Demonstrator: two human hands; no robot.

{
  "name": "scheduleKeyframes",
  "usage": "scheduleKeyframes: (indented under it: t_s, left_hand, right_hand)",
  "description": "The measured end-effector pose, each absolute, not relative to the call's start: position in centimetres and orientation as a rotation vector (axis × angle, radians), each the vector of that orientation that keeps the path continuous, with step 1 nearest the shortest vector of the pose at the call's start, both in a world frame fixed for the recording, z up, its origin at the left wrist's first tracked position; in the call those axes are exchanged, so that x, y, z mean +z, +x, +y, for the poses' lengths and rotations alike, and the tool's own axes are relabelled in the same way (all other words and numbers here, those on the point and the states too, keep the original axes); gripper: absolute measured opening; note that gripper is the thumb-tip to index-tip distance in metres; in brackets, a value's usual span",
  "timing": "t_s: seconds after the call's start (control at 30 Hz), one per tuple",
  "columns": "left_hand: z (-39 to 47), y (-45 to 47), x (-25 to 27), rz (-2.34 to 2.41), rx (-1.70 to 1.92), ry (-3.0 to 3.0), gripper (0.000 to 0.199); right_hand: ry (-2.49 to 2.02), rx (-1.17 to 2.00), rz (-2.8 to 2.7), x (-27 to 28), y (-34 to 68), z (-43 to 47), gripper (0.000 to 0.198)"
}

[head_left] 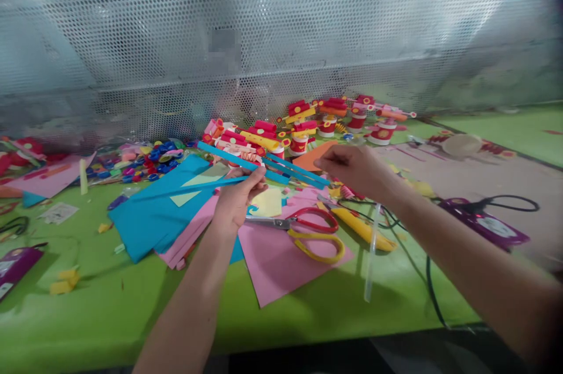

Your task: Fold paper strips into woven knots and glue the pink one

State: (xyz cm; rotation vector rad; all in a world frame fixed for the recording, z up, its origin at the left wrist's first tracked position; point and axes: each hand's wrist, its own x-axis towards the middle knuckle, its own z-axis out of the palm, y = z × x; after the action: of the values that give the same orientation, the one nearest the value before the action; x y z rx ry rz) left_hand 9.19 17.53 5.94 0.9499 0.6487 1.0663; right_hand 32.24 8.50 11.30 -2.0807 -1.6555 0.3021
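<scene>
My left hand (240,195) is closed on blue paper strips (229,156), pinched between thumb and fingers. They are long and narrow, and some reach toward the right. My right hand (347,164) is closed in a pinch beside an orange paper piece (308,158), just above the strips' right ends. Whatever its fingertips hold cannot be made out. Below my hands, scissors (316,248) with one red and one yellow handle lie on a pink sheet (272,271). Blue sheets (147,218) are spread to the left of my left hand.
Several red, yellow and white paper-craft models (303,128) stand behind my hands, before a perforated metal panel (281,28). A yellow cutter (363,227), a clear stick (373,257) and a corded purple device (486,224) are at right. Colourful small pieces (152,160) lie left.
</scene>
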Motion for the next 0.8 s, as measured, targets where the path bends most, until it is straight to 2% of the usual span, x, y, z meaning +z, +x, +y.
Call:
scheduleKeyframes:
  t_s: [0.07,0.13,0.2,0.3,0.43,0.7,0.8]
  left_hand:
    - [17.1,9.6,5.8,0.614,1.022,0.937,0.036]
    - [16.8,9.9,5.6,0.615,0.999,0.950,0.036]
    - [16.7,10.2,5.4,0.634,0.983,0.966,0.037]
    - [16.9,10.3,5.1,0.647,0.981,0.971,0.038]
    - [16.8,10.3,5.0,0.631,0.997,0.988,0.038]
    - [14.3,11.6,5.4,0.663,0.846,1.032,0.050]
    - [13.5,12.2,5.2,0.621,0.893,0.920,0.039]
  right_hand:
    - [-1.884,0.457,-1.520,11.0,30.4,7.0,0.047]
    - [-1.672,0.684,-1.471,10.3,28.6,6.5,0.045]
    - [-1.596,0.762,-1.511,9.6,27.3,7.0,0.040]
    - [-1.553,0.763,-1.544,8.9,26.6,8.5,0.037]
    - [-1.503,0.801,-1.515,8.4,27.2,9.6,0.018]
    - [-1.250,0.724,-1.180,6.2,26.9,7.9,0.028]
    - [-1.233,0.614,-1.193,5.2,26.2,8.1,0.026]
